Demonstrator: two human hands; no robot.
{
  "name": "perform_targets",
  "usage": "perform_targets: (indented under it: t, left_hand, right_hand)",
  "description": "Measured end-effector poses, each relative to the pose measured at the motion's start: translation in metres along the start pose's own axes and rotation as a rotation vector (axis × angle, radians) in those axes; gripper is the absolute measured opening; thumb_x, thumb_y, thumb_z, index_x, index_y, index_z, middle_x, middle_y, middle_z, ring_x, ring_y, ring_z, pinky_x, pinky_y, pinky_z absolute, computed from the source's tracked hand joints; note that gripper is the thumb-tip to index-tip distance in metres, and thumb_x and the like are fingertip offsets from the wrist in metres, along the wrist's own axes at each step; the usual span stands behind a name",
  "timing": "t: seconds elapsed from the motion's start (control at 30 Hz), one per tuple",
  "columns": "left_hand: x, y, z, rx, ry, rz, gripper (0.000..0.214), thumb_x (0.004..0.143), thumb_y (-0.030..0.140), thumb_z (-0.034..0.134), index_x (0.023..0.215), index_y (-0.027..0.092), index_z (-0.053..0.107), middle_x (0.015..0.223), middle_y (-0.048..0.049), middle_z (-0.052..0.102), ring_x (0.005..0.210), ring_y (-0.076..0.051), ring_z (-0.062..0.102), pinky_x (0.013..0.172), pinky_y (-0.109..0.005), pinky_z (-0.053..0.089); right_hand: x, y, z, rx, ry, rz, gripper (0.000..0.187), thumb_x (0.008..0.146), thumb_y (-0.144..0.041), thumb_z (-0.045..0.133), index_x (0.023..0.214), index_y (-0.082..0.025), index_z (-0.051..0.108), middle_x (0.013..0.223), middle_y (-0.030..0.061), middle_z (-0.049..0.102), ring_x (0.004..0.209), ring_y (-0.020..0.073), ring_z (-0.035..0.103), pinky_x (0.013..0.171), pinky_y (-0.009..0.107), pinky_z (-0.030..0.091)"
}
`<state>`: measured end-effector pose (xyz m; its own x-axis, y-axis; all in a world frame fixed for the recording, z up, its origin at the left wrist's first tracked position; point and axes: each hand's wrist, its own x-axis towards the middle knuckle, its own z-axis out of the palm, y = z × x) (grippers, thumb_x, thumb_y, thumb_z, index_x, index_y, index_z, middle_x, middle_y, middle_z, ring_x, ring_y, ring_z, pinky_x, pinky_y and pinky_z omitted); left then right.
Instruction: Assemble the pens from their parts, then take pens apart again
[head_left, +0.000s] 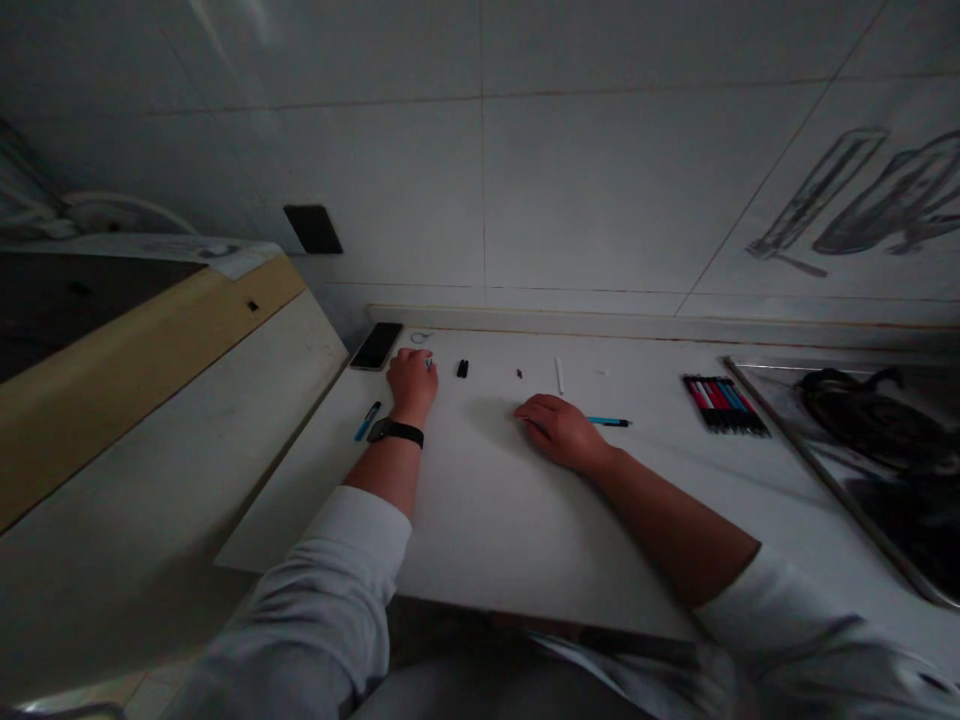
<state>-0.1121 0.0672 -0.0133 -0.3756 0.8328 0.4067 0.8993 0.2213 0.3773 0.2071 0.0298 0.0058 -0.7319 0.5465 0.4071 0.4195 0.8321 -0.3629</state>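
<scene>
Left hand (pixel 412 385): left of centre, near black pieces (pixel 463 369) — can't tell its grip
Right hand (pixel 561 432): mid-frame — can't tell if it's pinching anything
Blue pen piece (pixel 609 422): right of centre, beside right hand

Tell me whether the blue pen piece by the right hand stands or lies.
Lying: the blue pen piece stretches lengthwise along the white counter beside the right hand.

Left hand (pixel 412 382) just beside phone (pixel 376 345) (grip too dim to tell). Right hand (pixel 556 430) low over white countertop (pixel 487 520), blue pen (pixel 607 422) just beside. White tube (pixel 559 376), black pieces (pixel 463 369) beyond; pen row (pixel 725 405) farther right.
</scene>
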Motion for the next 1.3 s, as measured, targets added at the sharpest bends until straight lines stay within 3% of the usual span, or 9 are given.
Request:
perform_targets:
  t: [0.2,0.5,0.67,0.77,1.0,1.3]
  left_hand:
    - [0.003,-0.005,0.001,-0.013,0.004,-0.006,0.027,0.09,0.025,0.062,0.112,0.025,0.076,0.124,-0.0114,0.062,0.116,-0.03,0.056,0.103,-0.043,0.044]
    - [0.002,-0.004,0.005,-0.013,-0.002,0.03,0.017,0.087,0.028,0.066,0.099,0.025,0.077,0.121,-0.0112,0.063,0.115,-0.031,0.055,0.101,-0.045,0.045]
    - [0.001,-0.001,0.007,0.0,-0.022,0.035,0.016,0.086,0.031,0.068,0.098,0.026,0.077,0.12,-0.0121,0.063,0.115,-0.032,0.056,0.098,-0.045,0.046]
    - [0.001,-0.002,0.008,-0.003,-0.026,0.034,0.016,0.085,0.032,0.069,0.097,0.026,0.077,0.121,-0.0115,0.062,0.115,-0.033,0.056,0.097,-0.045,0.046]
    - [0.001,-0.001,0.009,-0.016,-0.027,0.043,0.014,0.087,0.034,0.07,0.097,0.026,0.077,0.119,-0.011,0.063,0.115,-0.032,0.055,0.098,-0.044,0.044]
    - [0.002,0.007,0.002,-0.117,0.049,0.038,0.015,0.091,0.034,0.067,0.1,0.025,0.075,0.12,-0.0099,0.062,0.114,-0.03,0.057,0.102,-0.043,0.043]
  right_hand:
    - [0.03,-0.003,0.032,-0.018,0.027,0.02,0.032,0.098,-0.019,0.049,0.124,-0.016,0.067,0.118,0.0134,0.067,0.111,0.0238,0.06,0.101,0.04,0.048]
    - [0.083,0.0,0.061,-0.175,0.027,0.133,0.043,0.097,-0.019,0.049,0.138,-0.012,0.061,0.131,0.0171,0.061,0.123,0.0284,0.05,0.109,0.042,0.039]
    - [0.108,0.002,0.07,-0.261,0.005,0.232,0.051,0.102,-0.026,0.045,0.152,-0.022,0.05,0.144,0.0157,0.054,0.131,0.0321,0.043,0.109,0.046,0.035]
    - [0.116,0.002,0.073,-0.292,-0.028,0.239,0.047,0.101,-0.026,0.046,0.147,-0.024,0.057,0.146,0.0144,0.053,0.132,0.0329,0.042,0.11,0.047,0.031]
    - [0.116,0.009,0.075,-0.297,0.056,0.261,0.045,0.098,-0.019,0.047,0.139,-0.027,0.064,0.138,0.0129,0.059,0.125,0.0311,0.045,0.108,0.048,0.03]
    - [0.116,0.017,0.076,-0.325,0.118,0.333,0.029,0.097,-0.02,0.054,0.11,-0.027,0.079,0.123,0.0107,0.067,0.12,0.0304,0.047,0.109,0.051,0.026]
